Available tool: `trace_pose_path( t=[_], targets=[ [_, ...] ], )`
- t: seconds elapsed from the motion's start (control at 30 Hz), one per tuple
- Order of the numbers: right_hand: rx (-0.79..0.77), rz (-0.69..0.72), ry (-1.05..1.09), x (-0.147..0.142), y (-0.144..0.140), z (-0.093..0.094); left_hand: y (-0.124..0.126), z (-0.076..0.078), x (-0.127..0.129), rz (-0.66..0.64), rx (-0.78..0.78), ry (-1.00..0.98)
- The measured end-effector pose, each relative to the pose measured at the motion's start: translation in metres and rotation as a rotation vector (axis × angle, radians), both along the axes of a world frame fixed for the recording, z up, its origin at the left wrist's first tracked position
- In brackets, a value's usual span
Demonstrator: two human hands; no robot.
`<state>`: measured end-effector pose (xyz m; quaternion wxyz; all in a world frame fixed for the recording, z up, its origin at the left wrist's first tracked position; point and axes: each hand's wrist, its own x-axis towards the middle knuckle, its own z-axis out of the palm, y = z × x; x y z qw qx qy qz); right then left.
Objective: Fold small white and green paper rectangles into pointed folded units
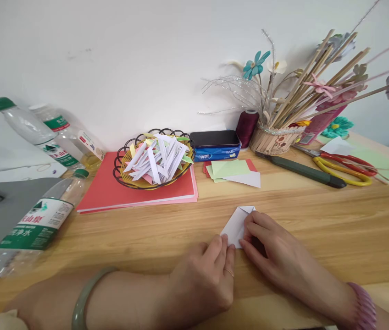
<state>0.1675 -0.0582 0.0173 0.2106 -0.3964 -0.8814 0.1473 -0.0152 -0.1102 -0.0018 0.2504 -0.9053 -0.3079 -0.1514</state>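
Note:
A small piece of white paper (234, 228) with a folded top corner lies on the wooden table in front of me. My left hand (208, 272) presses on its lower left edge with bent fingers; a thin ring and a green bangle show on that arm. On the paper's right side, my right hand (273, 250) pinches the edge between thumb and fingers. A pink coiled band circles the right wrist. Farther back lie several loose paper slips (232, 169) in green, white and red.
A wire-rimmed basket (117, 172) of folded paper strips stands on red paper (94, 188). Plastic bottles (39, 220) are at left. A phone (215, 138) rests on a blue packet. Behind right are a thread spool (247, 128), a stick-filled pot (273, 140), a green-handled tool (304, 170) and scissors (344, 170).

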Motion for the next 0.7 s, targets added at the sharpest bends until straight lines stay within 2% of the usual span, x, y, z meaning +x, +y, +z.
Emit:
trace_pose_path(
  t=[0.7],
  targets=[
    [0.110, 0.024, -0.076, -0.0015, 0.0002, -0.0050, 0.0018, 0.0049, 0.0043, -0.031, 0.059, -0.059]
  ],
)
